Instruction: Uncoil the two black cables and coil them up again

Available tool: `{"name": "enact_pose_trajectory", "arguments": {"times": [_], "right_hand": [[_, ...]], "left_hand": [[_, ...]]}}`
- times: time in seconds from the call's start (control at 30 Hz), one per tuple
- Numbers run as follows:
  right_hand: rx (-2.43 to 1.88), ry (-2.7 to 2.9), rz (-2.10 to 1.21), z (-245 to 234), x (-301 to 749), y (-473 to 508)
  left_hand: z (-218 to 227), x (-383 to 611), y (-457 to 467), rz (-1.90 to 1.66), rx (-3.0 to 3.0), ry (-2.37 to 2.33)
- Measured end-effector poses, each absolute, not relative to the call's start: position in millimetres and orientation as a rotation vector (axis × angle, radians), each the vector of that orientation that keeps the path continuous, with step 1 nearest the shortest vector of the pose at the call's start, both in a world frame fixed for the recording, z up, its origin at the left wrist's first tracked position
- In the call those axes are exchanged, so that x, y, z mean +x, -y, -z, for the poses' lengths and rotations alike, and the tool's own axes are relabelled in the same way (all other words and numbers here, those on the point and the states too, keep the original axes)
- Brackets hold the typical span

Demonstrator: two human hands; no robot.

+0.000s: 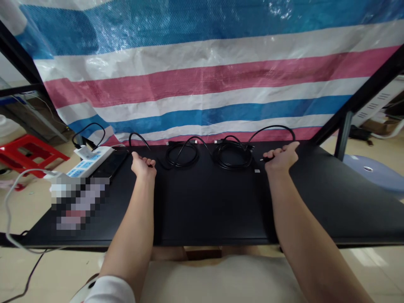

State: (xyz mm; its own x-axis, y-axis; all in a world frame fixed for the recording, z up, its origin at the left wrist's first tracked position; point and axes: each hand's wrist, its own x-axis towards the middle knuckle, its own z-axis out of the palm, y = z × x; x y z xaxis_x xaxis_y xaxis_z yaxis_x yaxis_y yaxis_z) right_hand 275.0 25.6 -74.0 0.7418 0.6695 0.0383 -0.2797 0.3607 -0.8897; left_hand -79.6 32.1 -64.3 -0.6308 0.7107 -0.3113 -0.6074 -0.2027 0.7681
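Note:
Two coils of black cable lie near the back of the black table (208, 202): a left coil (197, 156) and a thicker right coil (222, 165). My left hand (143, 166) is closed at the left, and a short black cable arc (139, 134) rises just behind it. My right hand (282, 157) is closed around a black cable end, its small plug poking out to the left. From that hand a cable loop (273, 126) arches back toward the right coil. Light-coloured plugs show beside the coils, and a silver plug (257, 171) rests near my right wrist.
A white power strip (91, 162) with adapters stands at the table's left, next to a dark phone (112, 163) and a pixelated patch. A striped sheet (202, 80) hangs behind. A red stool (30, 153) is at left, a bluish round lid (372, 170) at right.

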Motion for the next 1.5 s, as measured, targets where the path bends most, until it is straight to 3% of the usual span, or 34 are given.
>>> {"name": "enact_pose_trajectory", "arguments": {"times": [0.27,0.43,0.67,0.93,1.07,1.3,1.5], "right_hand": [[-1.381,0.945,-0.372,85,245,-25],[-1.417,1.253,-0.468,93,231,-26],[-1.377,0.897,-0.367,88,233,-27],[-1.572,1.011,-0.021,87,220,-20],[-1.560,0.930,-0.144,81,224,-21],[-1.253,0.885,-0.738,80,222,-25],[-1.194,1.254,-0.492,90,211,-20]], "left_hand": [[66,-62,-30,-1.810,0.497,-1.081],[64,-54,-28,-1.724,0.592,-1.066],[62,-50,-25,-1.798,0.724,-1.308],[63,-43,-21,-1.809,0.878,-1.236],[64,-46,-23,-1.777,0.861,-1.183],[68,-37,-20,-1.666,1.014,-1.321],[78,-14,-10,-1.697,1.333,-1.814]]}}
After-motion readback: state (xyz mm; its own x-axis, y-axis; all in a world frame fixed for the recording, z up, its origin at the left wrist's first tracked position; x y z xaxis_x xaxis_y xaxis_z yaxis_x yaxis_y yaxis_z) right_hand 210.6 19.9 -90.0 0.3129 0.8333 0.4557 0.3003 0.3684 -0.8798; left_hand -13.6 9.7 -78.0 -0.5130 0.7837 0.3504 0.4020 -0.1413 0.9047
